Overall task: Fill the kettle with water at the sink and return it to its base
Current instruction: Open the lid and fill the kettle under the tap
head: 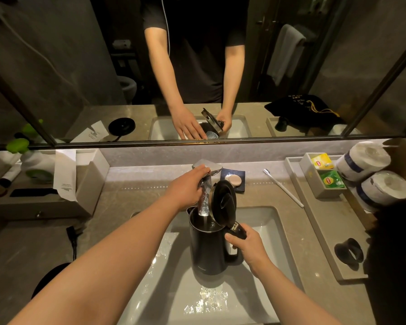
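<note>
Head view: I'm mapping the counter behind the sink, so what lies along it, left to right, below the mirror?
Tissue box → faucet under the left hand → soap dish → toothbrush → tea bag holder → toilet paper rolls.

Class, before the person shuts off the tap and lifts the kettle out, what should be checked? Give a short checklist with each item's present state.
1. Kettle lid open: ok.
2. Water stream falls inside the kettle mouth: ok.
3. Right hand grips the handle: ok.
4. Left hand on the tap, ready to shut it: ok.
5. Water level reached: cannot tell, interior dark.
6. Base free on the counter, left of the sink: cannot tell, the left arm hides much of it.
</note>
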Demonstrator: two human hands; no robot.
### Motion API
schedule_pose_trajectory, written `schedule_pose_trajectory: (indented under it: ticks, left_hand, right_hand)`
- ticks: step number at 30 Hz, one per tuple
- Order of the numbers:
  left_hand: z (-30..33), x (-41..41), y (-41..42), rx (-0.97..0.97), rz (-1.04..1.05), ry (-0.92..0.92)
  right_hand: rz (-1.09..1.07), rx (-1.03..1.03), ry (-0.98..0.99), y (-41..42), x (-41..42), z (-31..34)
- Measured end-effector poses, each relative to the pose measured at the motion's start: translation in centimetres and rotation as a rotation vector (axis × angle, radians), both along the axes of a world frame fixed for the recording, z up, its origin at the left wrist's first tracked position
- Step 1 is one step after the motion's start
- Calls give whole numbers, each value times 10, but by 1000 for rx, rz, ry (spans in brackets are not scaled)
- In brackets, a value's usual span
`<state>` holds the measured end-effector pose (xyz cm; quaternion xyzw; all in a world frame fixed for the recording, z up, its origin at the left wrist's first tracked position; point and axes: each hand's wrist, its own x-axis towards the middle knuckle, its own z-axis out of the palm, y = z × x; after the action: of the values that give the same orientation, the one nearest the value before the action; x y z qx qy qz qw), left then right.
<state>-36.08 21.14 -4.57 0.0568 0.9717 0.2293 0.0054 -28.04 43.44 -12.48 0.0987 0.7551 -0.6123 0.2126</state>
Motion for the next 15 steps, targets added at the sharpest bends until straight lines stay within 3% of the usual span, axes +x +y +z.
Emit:
schedule_pose_trajectory:
  ticks: [15]
  left_hand:
    - [2, 1, 2, 2, 4, -2]
  right_hand:
    - [5, -15, -1, -1, 1, 8]
